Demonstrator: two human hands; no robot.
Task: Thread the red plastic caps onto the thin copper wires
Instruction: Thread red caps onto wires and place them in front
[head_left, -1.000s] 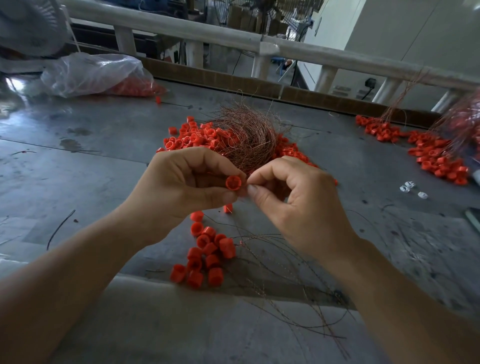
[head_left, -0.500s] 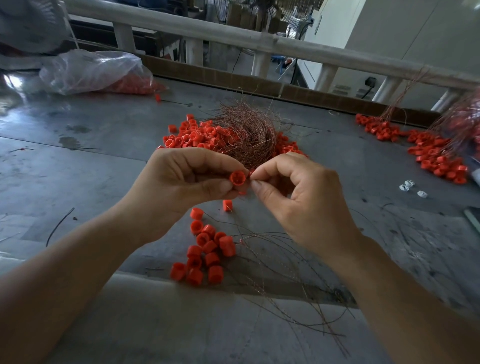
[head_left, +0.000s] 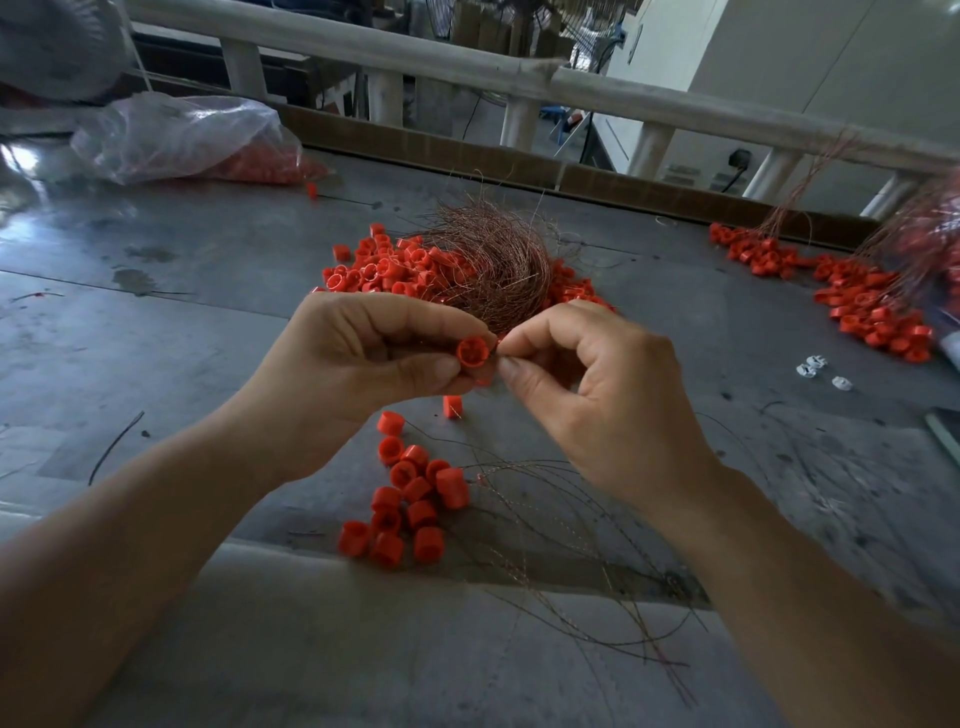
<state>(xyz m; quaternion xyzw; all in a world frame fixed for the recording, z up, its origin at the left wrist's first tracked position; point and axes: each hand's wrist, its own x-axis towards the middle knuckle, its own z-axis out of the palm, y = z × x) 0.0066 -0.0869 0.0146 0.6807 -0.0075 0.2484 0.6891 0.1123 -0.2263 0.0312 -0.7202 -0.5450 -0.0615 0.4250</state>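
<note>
Strands of loose copper wire (head_left: 597, 587) lay fanned over the near edge of the grey table (head_left: 156, 322), their ends running up to a small cluster of red caps (head_left: 410, 499) just left of them. Above that cluster, raised off the table, the two grips met. The left grip (head_left: 363, 374) clasped a single red cap (head_left: 471, 352) between thumb and forefinger, its open mouth turned toward the camera. The right grip (head_left: 608, 395) was closed in a pinch on a thin copper wire (head_left: 500, 355) (barely visible between the fingertips) right at the cap's side. Below the grips one stray cap (head_left: 452, 405) stood alone on the table. Beyond them a big heap of caps (head_left: 384, 270) spread out, with a nest of tangled copper wire (head_left: 493, 260) lying on its right part. Farther right sat three small white pieces (head_left: 815, 366) and a second heap of caps (head_left: 862, 306) with wires in it. At the far left, a clear plastic bag (head_left: 176, 135) held more red caps, and a pale railing (head_left: 467, 67) ran behind the table.
</note>
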